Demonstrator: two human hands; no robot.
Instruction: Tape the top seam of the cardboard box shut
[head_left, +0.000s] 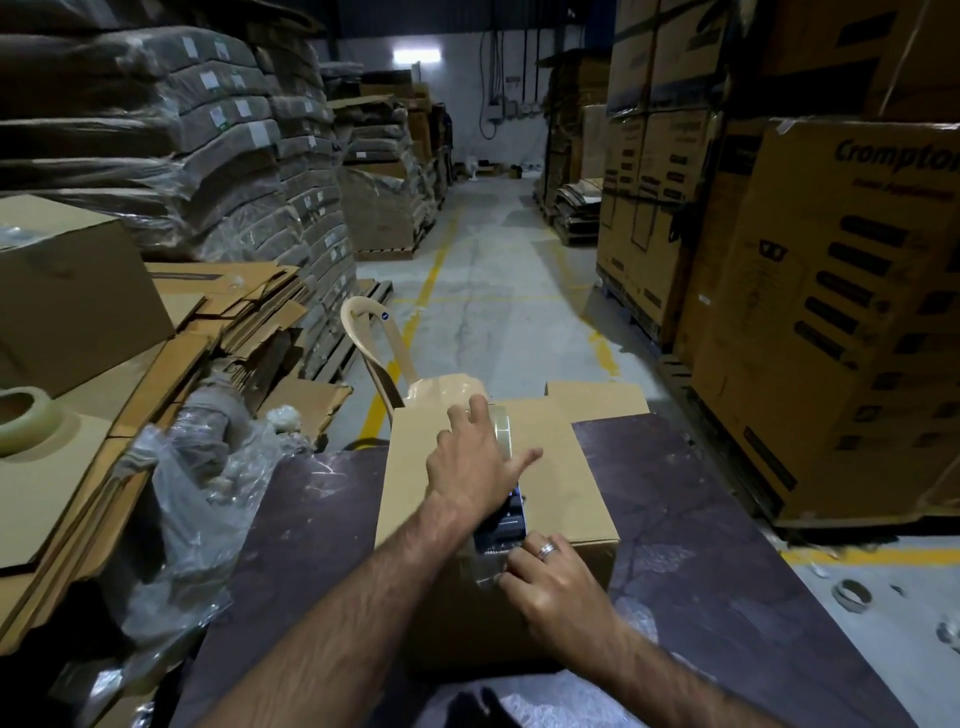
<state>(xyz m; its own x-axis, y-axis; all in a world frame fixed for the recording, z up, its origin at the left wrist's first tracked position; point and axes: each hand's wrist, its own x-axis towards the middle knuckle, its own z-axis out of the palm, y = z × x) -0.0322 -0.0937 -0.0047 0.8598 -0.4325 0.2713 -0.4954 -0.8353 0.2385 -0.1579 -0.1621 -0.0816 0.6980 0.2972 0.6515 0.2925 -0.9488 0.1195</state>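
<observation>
A brown cardboard box (566, 467) sits on a dark table (685, 499) in front of me. My left hand (470, 467) grips a roll of clear tape (500, 428) held upright over the far half of the box top. A strip of tape runs back from the roll along the centre seam toward me. Dark contents show through a gap in the seam near the front edge. My right hand (550, 582), with a ring on one finger, presses the tape end down onto the front face of the box just below the top edge.
A second tape roll (23, 418) rests on flattened cardboard at the left, beside crumpled plastic wrap (202, 499). A beige plastic chair (384, 353) stands beyond the box. Stacked cartons (841, 312) line the right; an aisle runs ahead.
</observation>
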